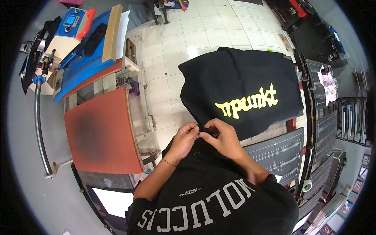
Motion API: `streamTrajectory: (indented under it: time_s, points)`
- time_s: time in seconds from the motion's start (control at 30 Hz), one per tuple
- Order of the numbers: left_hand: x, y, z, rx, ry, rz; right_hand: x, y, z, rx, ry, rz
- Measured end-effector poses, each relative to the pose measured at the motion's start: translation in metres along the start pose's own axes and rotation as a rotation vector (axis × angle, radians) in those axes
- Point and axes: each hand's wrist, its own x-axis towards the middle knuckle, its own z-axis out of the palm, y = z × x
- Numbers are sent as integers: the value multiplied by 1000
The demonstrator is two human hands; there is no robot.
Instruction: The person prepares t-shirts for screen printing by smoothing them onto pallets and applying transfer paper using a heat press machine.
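A black cloth garment (235, 74) with bright yellow lettering lies spread out in front of me, over a support whose edge shows at the right. Its near left edge is pinched between the fingertips of my left hand (185, 138) and my right hand (223, 137). The two hands almost meet at that edge, close to my chest. Thumbs and forefingers are pressed together on the dark fabric. The exact fold or seam between them is too small and dark to make out.
At left stands a heat press with a blue-topped table (88, 51), a red-handled control box (72, 21) and a reddish-brown pad (103, 131). Grey ruled boards (276, 154) line the right, with a tape roll (308, 185). White floor tiles (168, 70) lie beyond.
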Motion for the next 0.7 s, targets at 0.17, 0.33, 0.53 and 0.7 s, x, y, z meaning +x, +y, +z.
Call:
streamTrajectory:
  time_s: [0.17, 0.33, 0.53, 0.7]
  points:
    - [-4, -1, -8, 151, -7, 21, 7, 17, 1, 194, -97, 176]
    - [-13, 30, 15, 801, 327, 290, 8, 19, -7, 226, -31, 156]
    - [21, 104, 33, 1609, -120, 881, 21, -60, -18, -91, -119, -298]
    - [77, 120, -15, 1558, 59, 1044, 38, -128, -37, -204, -81, -641]
